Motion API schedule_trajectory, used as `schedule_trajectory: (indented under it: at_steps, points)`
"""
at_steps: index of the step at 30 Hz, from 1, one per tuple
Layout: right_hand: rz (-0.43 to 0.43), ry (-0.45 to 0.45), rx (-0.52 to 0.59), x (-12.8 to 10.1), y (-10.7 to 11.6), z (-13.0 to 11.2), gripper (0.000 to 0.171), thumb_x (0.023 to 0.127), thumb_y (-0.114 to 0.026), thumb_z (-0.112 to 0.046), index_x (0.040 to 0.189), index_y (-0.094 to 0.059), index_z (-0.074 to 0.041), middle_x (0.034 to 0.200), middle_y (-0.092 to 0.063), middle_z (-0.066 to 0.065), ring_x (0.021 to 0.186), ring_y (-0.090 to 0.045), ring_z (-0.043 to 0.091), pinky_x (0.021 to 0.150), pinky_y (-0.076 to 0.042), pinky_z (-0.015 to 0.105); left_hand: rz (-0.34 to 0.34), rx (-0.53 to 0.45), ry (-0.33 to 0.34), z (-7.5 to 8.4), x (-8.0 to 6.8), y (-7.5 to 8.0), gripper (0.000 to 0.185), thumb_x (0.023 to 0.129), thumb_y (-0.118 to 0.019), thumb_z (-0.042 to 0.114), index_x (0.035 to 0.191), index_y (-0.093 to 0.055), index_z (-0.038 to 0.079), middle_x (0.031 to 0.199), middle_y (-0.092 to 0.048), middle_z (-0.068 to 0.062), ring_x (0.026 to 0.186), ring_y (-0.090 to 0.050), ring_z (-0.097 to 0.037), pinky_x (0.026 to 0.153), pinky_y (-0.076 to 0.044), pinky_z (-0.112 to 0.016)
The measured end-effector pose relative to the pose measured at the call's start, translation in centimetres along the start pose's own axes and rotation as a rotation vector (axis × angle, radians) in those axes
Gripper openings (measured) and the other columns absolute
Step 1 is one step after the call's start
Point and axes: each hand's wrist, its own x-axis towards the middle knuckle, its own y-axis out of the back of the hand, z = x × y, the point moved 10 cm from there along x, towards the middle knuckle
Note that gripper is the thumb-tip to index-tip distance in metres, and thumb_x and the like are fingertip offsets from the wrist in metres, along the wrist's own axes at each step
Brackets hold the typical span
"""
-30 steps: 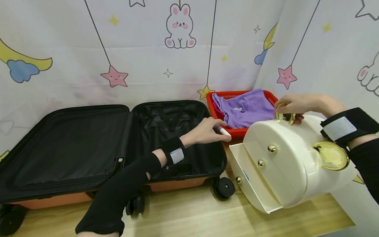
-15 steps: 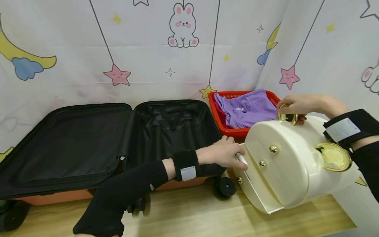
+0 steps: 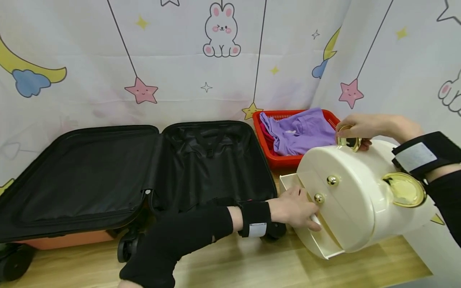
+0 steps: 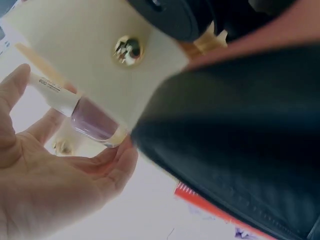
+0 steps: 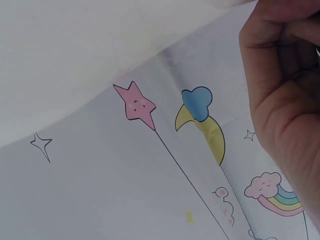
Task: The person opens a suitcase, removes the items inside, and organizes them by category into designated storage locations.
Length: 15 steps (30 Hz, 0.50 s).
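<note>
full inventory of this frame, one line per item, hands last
Suitcase: 1, black lining, orange shell, lying open, left on the floor.
Basket: 1, red, behind the case.
Clothes: purple on top, pink beneath, in the basket.
Organiser box: 1, cream, gold knobs, tilted, bottom drawer open, at right.
Small bottle: 1, purple with white cap, at the drawer.
Backdrop: white cartoon print.
Left hand: holds the bottle at the drawer.
Right hand: grips the box's gold ring handle.

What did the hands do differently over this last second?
The left hand carried the small purple bottle from beside the red basket down into the cream box's open drawer. The right hand kept gripping the gold handle; the suitcase stayed open.
</note>
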Motion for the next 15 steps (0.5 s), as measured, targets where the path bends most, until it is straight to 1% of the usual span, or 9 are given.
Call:
schedule_trajectory:
  at_steps: [3, 5, 7, 10, 13, 15]
  points:
    - [0.003, 0.003, 0.003, 0.1, -0.1, -0.1, 0.023, 0.106, -0.041, -0.011, 0.108, -0.059, 0.003, 0.061, -0.055, 0.000, 0.047, -0.052, 0.009, 0.048, -0.045, 0.022, -0.019, 0.053, 0.043, 0.0, 0.6, -0.9, 0.033, 0.094, -0.054, 0.066, 0.086, -0.065, 0.035, 0.113, -0.059, 0.004, 0.109, -0.046, -0.013, 0.090, -0.037, -0.025]
    - [0.005, 0.007, 0.002, 0.1, -0.1, -0.1, 0.023, 0.106, -0.041, -0.010, 0.107, -0.059, 0.003, 0.061, -0.054, 0.000, 0.047, -0.052, 0.009, 0.048, -0.045, 0.023, -0.027, 0.071, 0.071, -0.2, 0.8, -1.2, 0.033, 0.095, -0.053, 0.064, 0.088, -0.068, 0.035, 0.117, -0.060, 0.001, 0.111, -0.047, -0.014, 0.090, -0.038, -0.026]
    - [0.006, 0.010, 0.004, 0.2, -0.2, -0.2, 0.022, 0.106, -0.041, -0.010, 0.105, -0.059, 0.002, 0.061, -0.054, 0.000, 0.047, -0.051, 0.009, 0.048, -0.045, 0.023, -0.029, 0.074, 0.081, -0.5, 0.8, -1.3, 0.034, 0.097, -0.051, 0.063, 0.093, -0.070, 0.035, 0.122, -0.060, 0.000, 0.115, -0.049, -0.016, 0.095, -0.040, -0.028]
    - [0.005, 0.016, -0.002, 0.3, -0.1, -0.2, 0.022, 0.106, -0.041, -0.011, 0.106, -0.059, 0.002, 0.061, -0.053, 0.000, 0.046, -0.051, 0.009, 0.048, -0.045, 0.023, -0.007, 0.062, 0.091, -1.0, 0.4, -0.6, 0.030, 0.100, -0.048, 0.056, 0.109, -0.071, 0.039, 0.129, -0.058, 0.001, 0.123, -0.049, -0.016, 0.106, -0.038, -0.030]
    - [0.005, 0.017, -0.003, 0.2, 0.0, -0.2, 0.022, 0.106, -0.041, -0.011, 0.106, -0.059, 0.002, 0.060, -0.053, 0.000, 0.046, -0.051, 0.008, 0.048, -0.045, 0.023, 0.025, 0.073, 0.092, -1.4, -0.6, 0.6, 0.027, 0.102, -0.047, 0.047, 0.111, -0.071, 0.038, 0.129, -0.060, 0.004, 0.126, -0.049, -0.016, 0.112, -0.034, -0.032]
    - [0.004, 0.011, -0.005, 0.1, 0.1, -0.1, 0.023, 0.106, -0.041, -0.011, 0.106, -0.060, 0.002, 0.061, -0.053, -0.001, 0.046, -0.051, 0.009, 0.048, -0.045, 0.023, 0.044, 0.092, 0.085, -1.4, -1.5, 1.4, 0.026, 0.103, -0.048, 0.042, 0.109, -0.072, 0.035, 0.127, -0.062, 0.005, 0.128, -0.049, -0.017, 0.115, -0.032, -0.033]
